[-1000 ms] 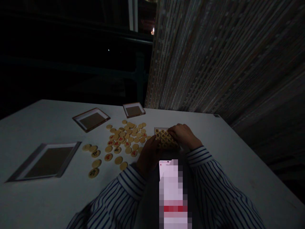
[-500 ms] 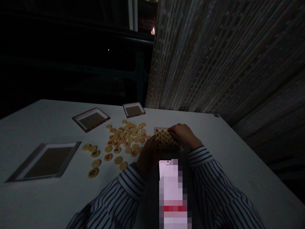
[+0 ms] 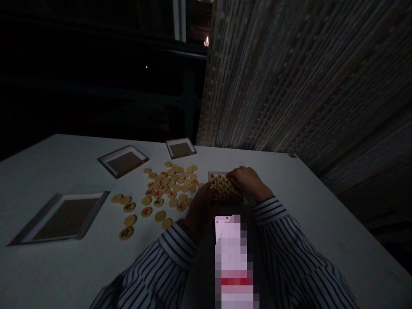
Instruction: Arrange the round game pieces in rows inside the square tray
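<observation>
Round wooden xiangqi pieces (image 3: 222, 187) with red and black characters lie packed in a tight block inside a shallow tray (image 3: 213, 174). My right hand (image 3: 248, 182) rests on the block's upper right side, and my left hand (image 3: 201, 211) presses against its lower left side. Both hands touch the discs, and their fingers hide part of the block. Nearest my left hand, a loose spread of similar pieces (image 3: 174, 185) lies on the table.
Several empty shallow trays, including a large one (image 3: 80, 196), a middle one (image 3: 122, 149) and a small one (image 3: 180, 140), stand on the white table (image 3: 38, 171). A pale, pixelated object (image 3: 230, 257) lies below my hands. A hanging bead curtain (image 3: 289, 86) rises beyond the right side.
The packed discs have shifted slightly toward me and to the right in their tray, baring more of its far left corner. My hands have barely moved.
</observation>
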`<state>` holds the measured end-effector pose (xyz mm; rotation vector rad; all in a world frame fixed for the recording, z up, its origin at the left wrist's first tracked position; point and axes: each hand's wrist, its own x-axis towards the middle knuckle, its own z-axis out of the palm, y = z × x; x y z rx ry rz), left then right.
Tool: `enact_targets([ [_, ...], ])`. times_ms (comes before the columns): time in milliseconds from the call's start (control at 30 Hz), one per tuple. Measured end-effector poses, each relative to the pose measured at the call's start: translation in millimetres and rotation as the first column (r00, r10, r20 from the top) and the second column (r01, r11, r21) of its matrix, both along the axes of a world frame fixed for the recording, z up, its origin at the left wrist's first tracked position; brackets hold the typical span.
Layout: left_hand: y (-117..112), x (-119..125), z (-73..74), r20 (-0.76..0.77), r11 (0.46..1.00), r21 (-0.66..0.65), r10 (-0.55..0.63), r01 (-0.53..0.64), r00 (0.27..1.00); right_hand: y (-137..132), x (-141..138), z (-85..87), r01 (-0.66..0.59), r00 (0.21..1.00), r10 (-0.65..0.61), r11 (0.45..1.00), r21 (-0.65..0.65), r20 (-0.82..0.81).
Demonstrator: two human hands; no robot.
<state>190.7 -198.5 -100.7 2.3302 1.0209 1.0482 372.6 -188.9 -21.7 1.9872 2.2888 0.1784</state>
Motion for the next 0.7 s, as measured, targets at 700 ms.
enact_targets([
  [700,1.4,0.0,-1.7,-0.022,1.0,-0.008,0.0,0.0,1.0,-1.5,-4.3,4.8,0.029,0.999,-0.027,0.998,-0.052,0.031],
])
